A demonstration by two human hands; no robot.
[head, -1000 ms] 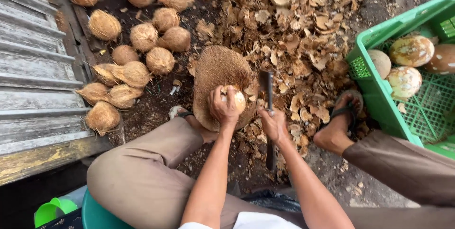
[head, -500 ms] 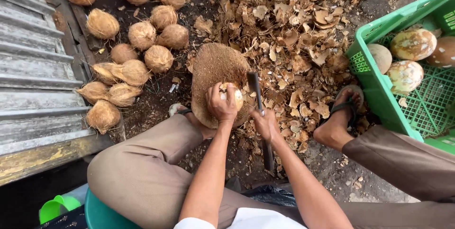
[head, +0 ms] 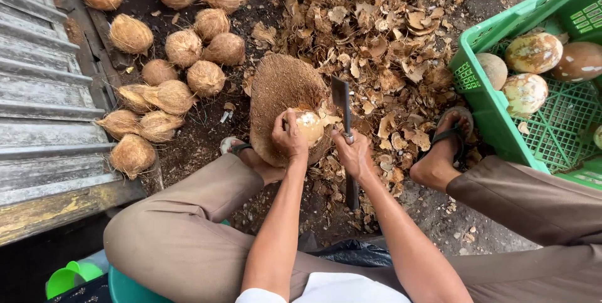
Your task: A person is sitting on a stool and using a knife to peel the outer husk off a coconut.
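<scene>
1. A small pale coconut (head: 310, 126), smooth and rounded where the husk is gone, is sitting on top of a rough, fibrous brown chopping block (head: 280, 93) between the person's feet.
2. The left hand (head: 289, 136) is wrapping its fingers closed round the near side of the coconut, pinning it to the block.
3. The right hand (head: 355, 155) is gripping, fist shut, the handle of a flat dark cleaver (head: 342, 105); its blade is standing upright just beside the coconut, on the right.
4. Compared with half a second ago, the blade is now sitting lower and closer to the coconut, while the left hand is keeping the same hold.
5. Curled, dry husk chips (head: 389, 33) are lying thick on the dark soil beyond and to the right of the block.
6. Shaggy, unpeeled coconuts (head: 182, 49) are piling up on the left, beside weathered grey planks (head: 37, 108).
7. A green plastic crate (head: 495, 115) on the right is holding peeled, mottled coconuts (head: 533, 52); a sandalled foot (head: 442, 152) is resting against it.
</scene>
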